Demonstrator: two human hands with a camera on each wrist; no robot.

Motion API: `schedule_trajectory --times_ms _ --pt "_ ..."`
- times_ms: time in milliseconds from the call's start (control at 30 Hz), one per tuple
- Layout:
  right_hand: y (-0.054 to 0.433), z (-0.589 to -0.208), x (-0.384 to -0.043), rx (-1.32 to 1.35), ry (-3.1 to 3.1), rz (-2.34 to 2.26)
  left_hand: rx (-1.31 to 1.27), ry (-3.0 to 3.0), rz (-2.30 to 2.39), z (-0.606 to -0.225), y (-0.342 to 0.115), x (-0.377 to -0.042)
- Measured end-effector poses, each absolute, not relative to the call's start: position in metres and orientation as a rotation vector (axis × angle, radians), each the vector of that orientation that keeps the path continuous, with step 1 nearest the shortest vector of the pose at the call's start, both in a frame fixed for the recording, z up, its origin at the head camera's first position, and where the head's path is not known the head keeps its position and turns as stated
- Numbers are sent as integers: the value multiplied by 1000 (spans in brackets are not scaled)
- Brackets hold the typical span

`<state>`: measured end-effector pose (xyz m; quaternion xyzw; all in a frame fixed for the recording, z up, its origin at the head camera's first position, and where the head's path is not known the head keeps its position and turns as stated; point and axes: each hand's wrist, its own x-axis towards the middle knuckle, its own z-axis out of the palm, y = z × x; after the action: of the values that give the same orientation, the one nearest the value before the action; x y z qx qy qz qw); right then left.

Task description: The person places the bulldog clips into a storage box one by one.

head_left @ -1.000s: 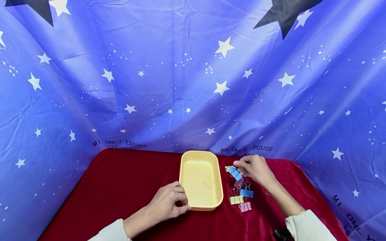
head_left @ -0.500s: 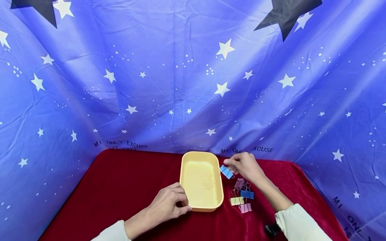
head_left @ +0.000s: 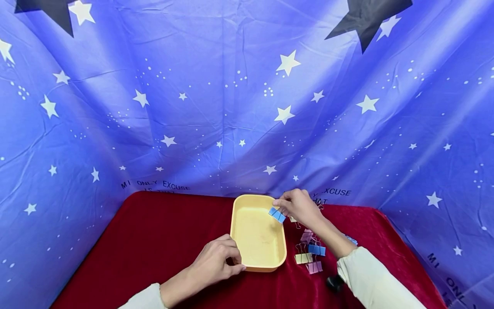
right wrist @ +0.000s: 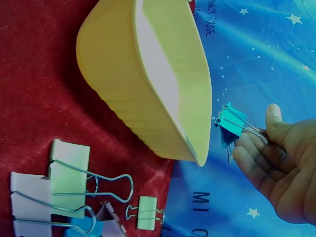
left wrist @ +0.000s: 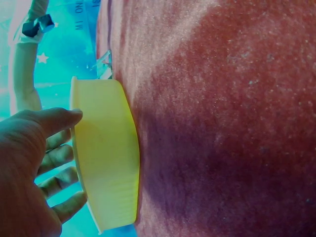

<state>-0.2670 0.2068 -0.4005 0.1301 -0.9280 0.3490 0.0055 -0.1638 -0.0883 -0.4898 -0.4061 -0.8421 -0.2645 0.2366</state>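
Observation:
A yellow rectangular box (head_left: 264, 269) stands on red cloth. My left hand (head_left: 220, 257) holds its near left corner, thumb on the rim and fingers bent along it in the left wrist view. Over the box's far right edge, my right hand (head_left: 302, 209) pinches a blue binder clip (head_left: 277, 215) by a wire handle. The right wrist view shows this clip (right wrist: 231, 124) raised beside the rim. Right of the box lie a yellow binder clip (head_left: 303, 258), a pink one (head_left: 314, 268), a blue one (head_left: 317, 250) and a darker pink one (head_left: 306, 236).
A small pale yellow clip (right wrist: 147, 213) lies near the box's far right side. Another blue clip (head_left: 351, 240) is partly hidden by the right forearm. A black object (head_left: 335, 283) sits at the right sleeve. Blue star-printed curtain (head_left: 224, 107) surrounds the red-covered table (head_left: 166, 227).
My right hand has carried the blue binder clip leftward from the clips to over the box's right edge. The small yellow clip behind it shows again. My left hand has stayed at the corner.

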Motion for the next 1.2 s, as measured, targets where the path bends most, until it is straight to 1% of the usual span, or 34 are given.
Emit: schedule_trajectory --times_ms 500,800,1200 --pt "183 -408 -289 533 -2915 976 -1099 -2410 -687 -482 -86 -163" --pt "170 -412 -301 545 -2910 925 -1100 -2425 -665 -479 -86 -164" --pt "166 -418 -306 520 -2928 929 -1103 -2446 -667 -475 -87 -163"
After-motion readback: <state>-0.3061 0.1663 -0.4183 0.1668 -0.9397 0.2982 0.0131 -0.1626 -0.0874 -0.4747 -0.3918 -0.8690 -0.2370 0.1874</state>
